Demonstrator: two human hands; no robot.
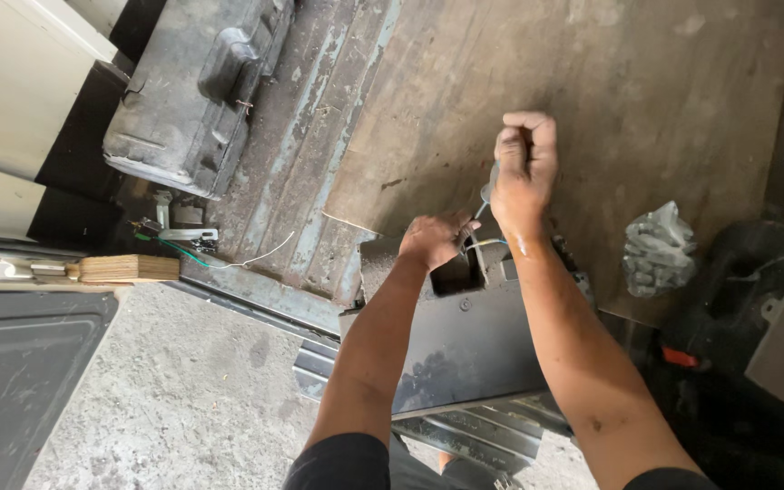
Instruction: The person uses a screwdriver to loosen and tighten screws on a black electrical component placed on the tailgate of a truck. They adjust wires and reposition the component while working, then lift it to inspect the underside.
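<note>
Head view | my right hand [525, 163] fisted round a screwdriver [485, 195] — driving down | left hand [435, 240] pinched the box [465, 336] rim, steadying it.

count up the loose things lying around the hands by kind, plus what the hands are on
dark metal box under the left hand: 1
screwdriver in the right hand: 1
grey plastic case: 1
crumpled grey glove: 1
wood block: 1
Total: 5
</note>
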